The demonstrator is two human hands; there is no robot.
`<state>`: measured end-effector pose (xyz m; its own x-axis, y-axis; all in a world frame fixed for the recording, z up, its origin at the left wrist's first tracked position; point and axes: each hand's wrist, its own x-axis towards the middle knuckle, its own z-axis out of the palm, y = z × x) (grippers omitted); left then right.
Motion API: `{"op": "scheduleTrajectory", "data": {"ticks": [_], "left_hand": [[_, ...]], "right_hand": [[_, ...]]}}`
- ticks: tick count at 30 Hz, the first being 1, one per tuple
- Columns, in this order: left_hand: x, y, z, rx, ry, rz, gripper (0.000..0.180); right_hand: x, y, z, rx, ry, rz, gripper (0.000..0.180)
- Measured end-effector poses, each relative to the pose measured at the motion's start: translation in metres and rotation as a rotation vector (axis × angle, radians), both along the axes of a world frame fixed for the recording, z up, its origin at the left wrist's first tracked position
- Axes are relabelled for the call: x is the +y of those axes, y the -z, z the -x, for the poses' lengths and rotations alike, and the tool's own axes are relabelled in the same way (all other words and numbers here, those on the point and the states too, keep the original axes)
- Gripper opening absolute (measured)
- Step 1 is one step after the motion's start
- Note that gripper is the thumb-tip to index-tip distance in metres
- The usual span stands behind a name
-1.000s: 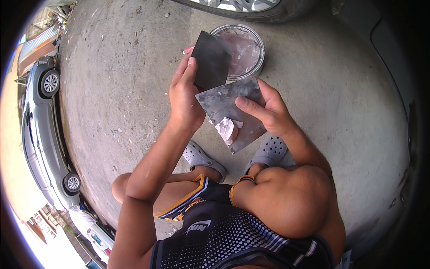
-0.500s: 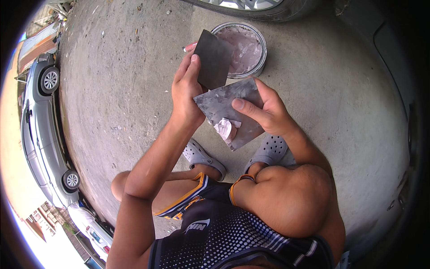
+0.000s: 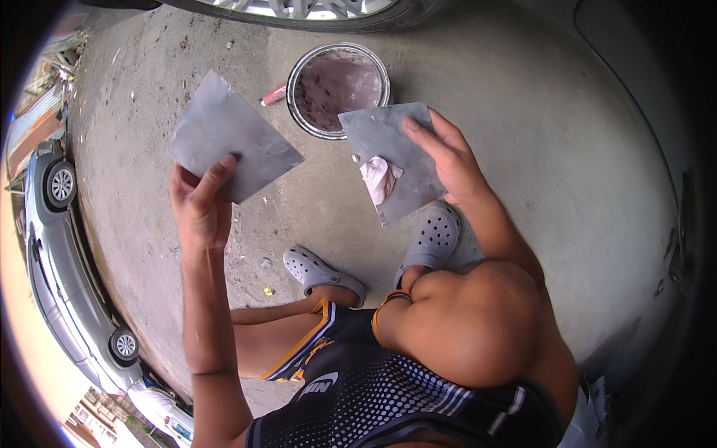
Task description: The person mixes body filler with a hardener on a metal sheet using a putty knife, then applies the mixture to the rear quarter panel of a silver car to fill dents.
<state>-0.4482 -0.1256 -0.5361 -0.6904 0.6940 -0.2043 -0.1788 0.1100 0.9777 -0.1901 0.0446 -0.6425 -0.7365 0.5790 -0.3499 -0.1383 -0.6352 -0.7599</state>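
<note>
My left hand (image 3: 200,205) grips the lower corner of a flat grey metal spreader plate (image 3: 231,142), held up at the left over the concrete. My right hand (image 3: 447,160) holds a second grey plate (image 3: 388,149) at the right, fingers laid over its upper edge. A lump of pale pink putty (image 3: 381,178) sits on that second plate. The two plates are apart. Just beyond them on the ground stands an open round tin (image 3: 337,91) with pinkish-grey putty inside.
A small red tube (image 3: 273,95) lies left of the tin. A car tyre and wheel rim (image 3: 299,9) fill the top edge. My feet in grey clogs (image 3: 323,270) rest on the concrete floor (image 3: 567,149). A parked silver car (image 3: 60,246) shows at the far left.
The two plates were pressed together in front of me; my left hand has swung its plate away to the left, and the right-hand plate with the putty stays near the tin.
</note>
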Motion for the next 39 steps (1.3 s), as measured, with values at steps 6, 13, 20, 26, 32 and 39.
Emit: {"op": "scheduleTrajectory", "data": {"ticks": [6, 13, 20, 26, 32, 39], "left_hand": [[0.020, -0.013, -0.054, 1.175, 0.742, 0.314, 0.055], [0.006, 0.022, -0.089, 1.382, 0.888, 0.288, 0.048], [-0.026, 0.030, -0.089, 1.390, 1.065, 0.350, 0.061], [-0.038, 0.013, -0.082, 1.156, 0.952, 0.053, 0.080], [-0.022, 0.024, -0.083, 1.316, 0.830, -0.074, 0.055], [-0.035, 0.050, -0.067, 1.410, 0.679, 0.048, 0.062]], "right_hand": [[-0.015, -0.003, 0.014, -0.032, 0.058, -0.254, 0.030], [-0.035, 0.005, 0.021, -0.222, 0.177, -0.633, 0.031], [-0.033, -0.001, 0.015, -0.173, 0.358, -0.529, 0.033], [-0.020, -0.015, 0.019, -0.033, 0.390, -0.129, 0.028], [-0.034, -0.018, 0.029, 0.085, 0.158, 0.470, 0.027], [-0.042, -0.018, 0.026, 0.077, 0.164, 0.488, 0.028]]}}
